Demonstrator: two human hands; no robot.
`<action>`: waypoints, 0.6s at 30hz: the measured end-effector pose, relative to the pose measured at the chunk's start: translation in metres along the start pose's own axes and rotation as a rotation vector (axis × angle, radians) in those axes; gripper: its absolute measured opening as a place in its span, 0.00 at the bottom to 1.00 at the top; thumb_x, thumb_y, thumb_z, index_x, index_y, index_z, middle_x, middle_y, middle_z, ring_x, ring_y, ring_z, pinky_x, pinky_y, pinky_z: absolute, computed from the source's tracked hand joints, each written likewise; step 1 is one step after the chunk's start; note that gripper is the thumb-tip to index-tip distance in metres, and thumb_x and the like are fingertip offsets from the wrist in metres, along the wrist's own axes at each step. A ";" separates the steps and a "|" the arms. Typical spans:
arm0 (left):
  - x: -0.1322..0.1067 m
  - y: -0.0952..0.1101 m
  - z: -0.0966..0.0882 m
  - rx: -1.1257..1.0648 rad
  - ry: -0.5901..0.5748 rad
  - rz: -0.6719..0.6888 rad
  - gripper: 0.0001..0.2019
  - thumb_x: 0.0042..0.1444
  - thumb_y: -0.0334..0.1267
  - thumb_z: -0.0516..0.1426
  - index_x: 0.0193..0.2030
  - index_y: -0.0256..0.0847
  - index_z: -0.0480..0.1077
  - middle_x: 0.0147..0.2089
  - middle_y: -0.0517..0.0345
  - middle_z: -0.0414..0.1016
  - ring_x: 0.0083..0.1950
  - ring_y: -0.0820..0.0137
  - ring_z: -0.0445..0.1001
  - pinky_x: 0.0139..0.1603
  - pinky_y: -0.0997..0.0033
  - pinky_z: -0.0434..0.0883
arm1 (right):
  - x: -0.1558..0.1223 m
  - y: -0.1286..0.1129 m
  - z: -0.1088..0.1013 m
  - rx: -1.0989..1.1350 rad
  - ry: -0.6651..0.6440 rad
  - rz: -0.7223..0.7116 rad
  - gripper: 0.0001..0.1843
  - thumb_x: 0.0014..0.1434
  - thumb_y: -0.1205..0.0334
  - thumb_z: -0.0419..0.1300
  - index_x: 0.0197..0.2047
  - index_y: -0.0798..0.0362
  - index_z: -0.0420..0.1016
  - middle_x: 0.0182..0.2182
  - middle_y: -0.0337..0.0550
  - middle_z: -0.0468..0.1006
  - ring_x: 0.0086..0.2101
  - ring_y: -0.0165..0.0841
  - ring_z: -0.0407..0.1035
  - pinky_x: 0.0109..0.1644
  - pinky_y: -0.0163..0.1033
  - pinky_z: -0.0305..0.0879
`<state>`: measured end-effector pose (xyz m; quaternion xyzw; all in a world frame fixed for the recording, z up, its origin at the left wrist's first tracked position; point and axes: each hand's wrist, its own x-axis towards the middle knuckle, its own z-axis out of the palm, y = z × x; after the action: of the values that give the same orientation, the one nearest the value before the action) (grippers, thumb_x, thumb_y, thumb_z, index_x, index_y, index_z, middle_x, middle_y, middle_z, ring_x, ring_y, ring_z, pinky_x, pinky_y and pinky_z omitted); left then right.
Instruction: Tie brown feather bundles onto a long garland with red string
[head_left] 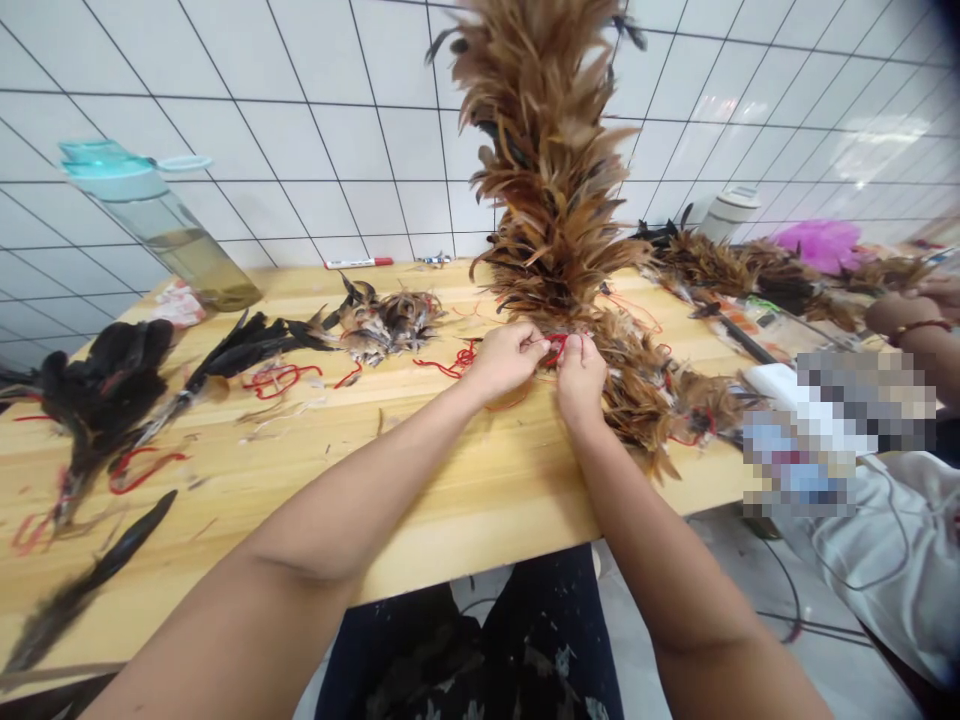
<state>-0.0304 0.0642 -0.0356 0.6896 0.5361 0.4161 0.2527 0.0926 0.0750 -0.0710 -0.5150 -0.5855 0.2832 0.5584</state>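
A tall feather duster (551, 170) of brown feathers rises at the middle of the table against the tiled wall. At its base, my left hand (510, 358) and my right hand (581, 378) are close together. Both pinch a red string (556, 348), its strands showing between the fingertips. Loose red string (450, 362) trails out on the left of my left hand. Beside my right hand lies a heap of brown feathers (645, 400). Where the string meets the duster is too small to make out.
Black feathers (105, 390) and a feather bundle (390, 325) lie on the left of the wooden table (420, 480). A water bottle (180, 235) and a marker (358, 263) are near the wall. At right are a pink bag (817, 245), a white bottle (727, 213) and another person's arm (926, 340).
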 end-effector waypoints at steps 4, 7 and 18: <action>-0.012 0.014 0.007 0.059 0.052 0.097 0.09 0.56 0.37 0.52 0.26 0.39 0.68 0.25 0.60 0.69 0.28 0.73 0.63 0.33 0.72 0.59 | -0.007 -0.009 -0.002 -0.407 0.140 -0.083 0.15 0.65 0.57 0.44 0.30 0.51 0.65 0.25 0.41 0.70 0.28 0.33 0.60 0.34 0.37 0.53; -0.016 0.018 0.013 0.001 0.113 0.079 0.12 0.57 0.41 0.53 0.26 0.39 0.68 0.26 0.59 0.70 0.28 0.73 0.63 0.33 0.72 0.59 | -0.012 -0.016 -0.001 -0.587 0.140 -0.073 0.14 0.65 0.59 0.45 0.35 0.52 0.69 0.26 0.42 0.71 0.27 0.33 0.60 0.32 0.37 0.49; -0.004 -0.007 0.017 -0.112 0.052 -0.114 0.07 0.57 0.35 0.52 0.31 0.40 0.70 0.32 0.59 0.73 0.36 0.71 0.70 0.42 0.71 0.66 | -0.003 -0.002 0.002 -0.275 0.120 -0.007 0.15 0.65 0.59 0.44 0.29 0.51 0.65 0.27 0.43 0.73 0.30 0.34 0.63 0.37 0.37 0.56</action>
<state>-0.0199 0.0643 -0.0512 0.6318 0.5569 0.4479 0.3002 0.0895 0.0725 -0.0704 -0.6005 -0.5861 0.1672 0.5177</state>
